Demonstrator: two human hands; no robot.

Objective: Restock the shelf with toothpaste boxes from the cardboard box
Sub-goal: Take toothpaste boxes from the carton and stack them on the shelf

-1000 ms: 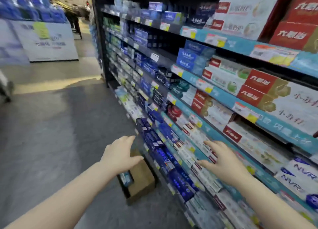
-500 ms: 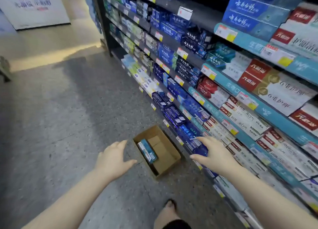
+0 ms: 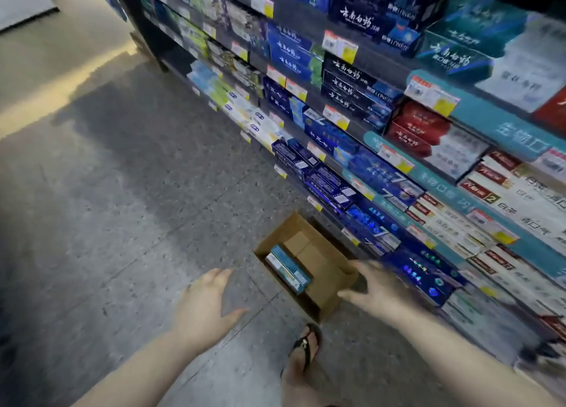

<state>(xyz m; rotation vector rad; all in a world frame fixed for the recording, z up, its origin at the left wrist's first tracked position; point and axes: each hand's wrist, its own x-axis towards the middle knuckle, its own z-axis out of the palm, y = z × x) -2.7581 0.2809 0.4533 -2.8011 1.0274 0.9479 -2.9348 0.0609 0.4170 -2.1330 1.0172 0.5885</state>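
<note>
Along the right of a shop aisle, stocked shelves (image 3: 477, 112) rise from a speckled grey floor (image 3: 122, 223). At their foot sits an open cardboard box (image 3: 318, 262), with teal toothpaste boxes (image 3: 288, 269) lying against its left wall. Both hands are empty with fingers spread, the left hand (image 3: 205, 305) over bare floor and the right hand (image 3: 379, 287) at the box's near right corner.

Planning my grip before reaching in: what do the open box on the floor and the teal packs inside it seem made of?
Cardboard box: plain brown cardboard, matt, with folded bottom flaps showing; probably corrugated, though the blur hides the edges. Toothpaste boxes inside: likely thin printed paperboard, teal and white print, crisp corners, a slight sheen.
</note>
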